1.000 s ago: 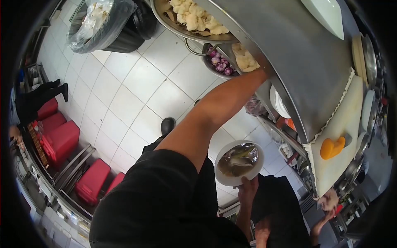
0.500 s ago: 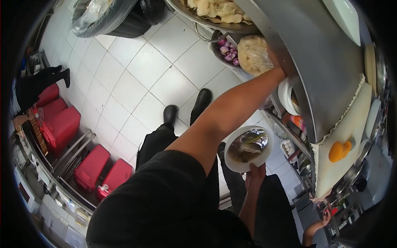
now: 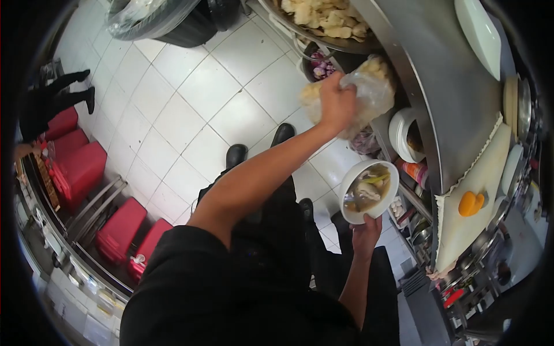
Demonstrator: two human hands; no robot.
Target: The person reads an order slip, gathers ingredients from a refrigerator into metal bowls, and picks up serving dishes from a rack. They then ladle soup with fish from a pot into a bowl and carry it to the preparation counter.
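Note:
My left hand (image 3: 340,104) reaches across to the right and is closed on a clear plastic bag (image 3: 374,92) of pale yellowish pieces. The bag is partly blurred and bulges on both sides of the fingers. Lower right, my right hand (image 3: 367,230) grips the rim of a white bowl (image 3: 348,212) from below. Brownish broth with a pale chunk and green pieces is in the bowl, which is tilted a little. Just beyond the bag, a container of purple shallots (image 3: 321,66) is partly hidden.
A wide metal pan (image 3: 314,41) of pale pieces stands at the top. Along the right runs a steel counter (image 3: 456,98) with a cutting board (image 3: 487,173) and orange pieces (image 3: 470,203). A lined bin (image 3: 179,32), red boxes (image 3: 83,167) and another person's legs (image 3: 66,95) are to the left.
My left hand has drawn back from the counter's edge with the plastic bag, toward the left and lower. My right hand and the bowl have shifted slightly right, and the bowl's contents show more clearly.

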